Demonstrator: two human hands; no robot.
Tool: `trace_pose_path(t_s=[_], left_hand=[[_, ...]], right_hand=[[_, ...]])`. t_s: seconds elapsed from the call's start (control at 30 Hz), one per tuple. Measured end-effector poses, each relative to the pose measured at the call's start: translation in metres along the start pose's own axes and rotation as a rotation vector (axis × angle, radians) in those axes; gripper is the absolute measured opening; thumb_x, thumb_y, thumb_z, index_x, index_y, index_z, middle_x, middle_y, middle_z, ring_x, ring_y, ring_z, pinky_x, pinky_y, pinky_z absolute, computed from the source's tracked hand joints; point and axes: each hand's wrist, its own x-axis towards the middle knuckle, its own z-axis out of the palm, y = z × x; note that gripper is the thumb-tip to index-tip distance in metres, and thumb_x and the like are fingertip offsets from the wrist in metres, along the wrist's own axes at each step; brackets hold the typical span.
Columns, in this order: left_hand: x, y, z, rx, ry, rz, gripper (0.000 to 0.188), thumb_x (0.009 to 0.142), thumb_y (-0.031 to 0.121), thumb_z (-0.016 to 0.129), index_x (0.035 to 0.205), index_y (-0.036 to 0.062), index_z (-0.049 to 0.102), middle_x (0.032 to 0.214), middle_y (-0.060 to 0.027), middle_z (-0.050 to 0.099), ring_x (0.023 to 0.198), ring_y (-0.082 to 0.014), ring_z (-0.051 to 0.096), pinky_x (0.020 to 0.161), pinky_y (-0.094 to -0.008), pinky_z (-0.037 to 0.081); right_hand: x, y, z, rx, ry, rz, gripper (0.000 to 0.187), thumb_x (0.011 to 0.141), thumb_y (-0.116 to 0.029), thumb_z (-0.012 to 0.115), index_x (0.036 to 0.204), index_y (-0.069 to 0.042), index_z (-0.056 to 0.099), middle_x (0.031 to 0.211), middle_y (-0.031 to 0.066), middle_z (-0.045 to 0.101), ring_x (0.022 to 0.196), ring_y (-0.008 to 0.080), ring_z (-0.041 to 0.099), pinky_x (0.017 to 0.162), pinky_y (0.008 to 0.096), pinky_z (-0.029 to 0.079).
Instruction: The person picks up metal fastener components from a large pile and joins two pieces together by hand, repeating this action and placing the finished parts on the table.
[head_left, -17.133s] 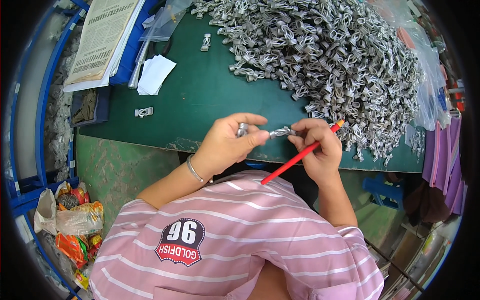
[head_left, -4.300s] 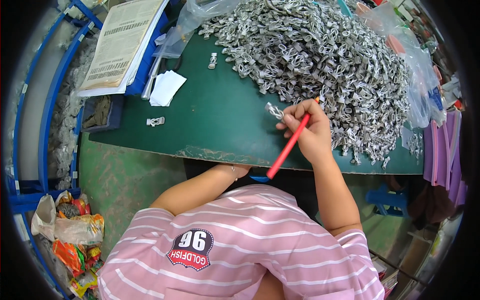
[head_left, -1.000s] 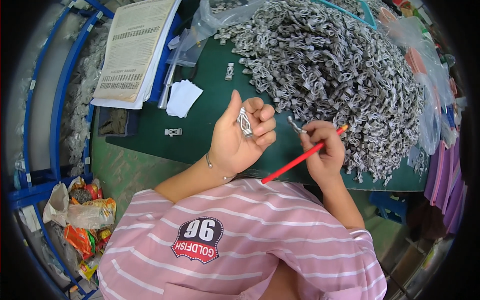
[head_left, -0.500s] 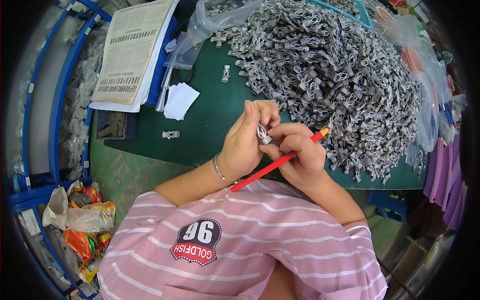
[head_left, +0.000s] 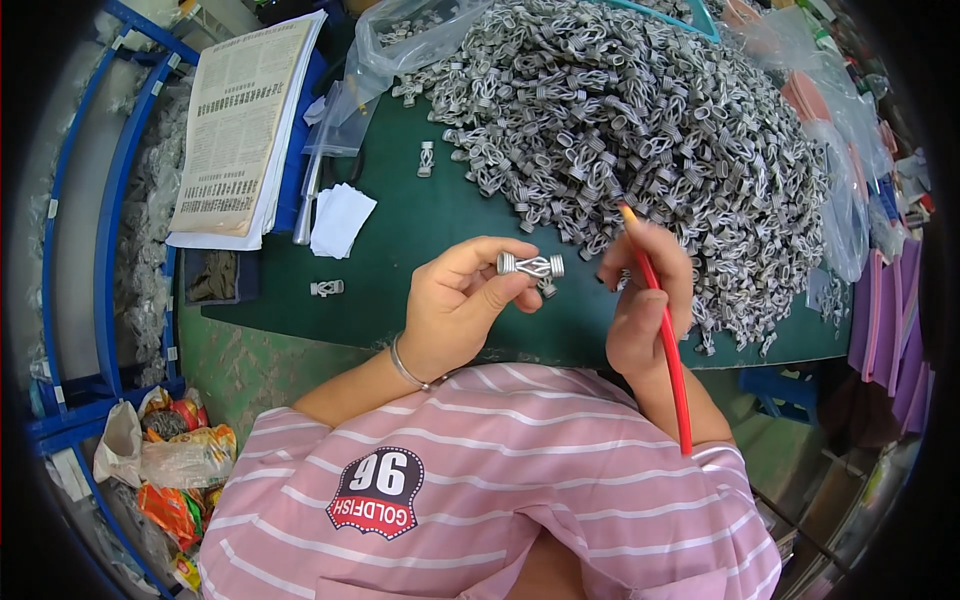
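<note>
My left hand is closed, pinching a silver-grey metal fitting between thumb and fingers. The piece lies level, with ribbed ends and open twisted strands in its middle. Just below it, by the fingertips, part of a second similar piece shows. To the right, apart from the fitting, my right hand grips a slim red stick, like a pencil or brush handle. Its yellow-orange end points up and away; the other end reaches down past my wrist. A big heap of the same fittings lies beyond my hands.
Two single fittings lie apart on the green table: one upright in view, one sideways. White paper slips, a stack of printed sheets and a clear plastic bag are at the left and back. Blue shelving stands left.
My hands have moved apart: the right has gone rightward with the red stick, which now stands steeper. The fitting in my left hand has turned from slanted to level.
</note>
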Motion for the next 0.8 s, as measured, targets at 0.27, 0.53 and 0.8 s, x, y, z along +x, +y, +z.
trace_pose_path(t_s=[0.27, 0.53, 0.8], left_hand=[[0.000, 0.000, 0.003, 0.124, -0.029, 0.080, 0.021, 0.083, -0.003, 0.054, 0.104, -0.0059, 0.054, 0.092, -0.0109, 0.057, 0.076, -0.0145, 0.061, 0.068, -0.0233, 0.050], [-0.002, -0.003, 0.003, 0.198, -0.070, 0.120, 0.020, 0.082, -0.003, 0.056, 0.101, -0.0054, 0.056, 0.093, -0.0108, 0.055, 0.075, -0.0152, 0.062, 0.066, -0.0211, 0.050], [-0.003, -0.008, 0.005, 0.207, -0.075, 0.104, 0.018, 0.082, -0.001, 0.056, 0.100, -0.0046, 0.057, 0.089, -0.0088, 0.056, 0.073, -0.0131, 0.062, 0.064, -0.0199, 0.049]], right_hand=[[-0.006, -0.015, 0.006, 0.133, -0.105, 0.113, 0.005, 0.080, 0.000, 0.049, 0.083, 0.003, 0.046, 0.058, 0.0069, 0.051, 0.043, 0.0111, 0.044, 0.039, 0.0229, 0.034], [-0.008, -0.016, 0.007, 0.113, -0.092, 0.232, 0.005, 0.079, -0.003, 0.050, 0.076, 0.001, 0.049, 0.057, 0.0063, 0.053, 0.042, 0.0125, 0.047, 0.040, 0.0244, 0.037], [-0.008, -0.019, -0.001, 0.033, -0.192, 0.140, 0.004, 0.069, -0.002, 0.053, 0.071, 0.000, 0.051, 0.057, 0.0092, 0.052, 0.041, 0.0201, 0.047, 0.040, 0.0285, 0.038]])
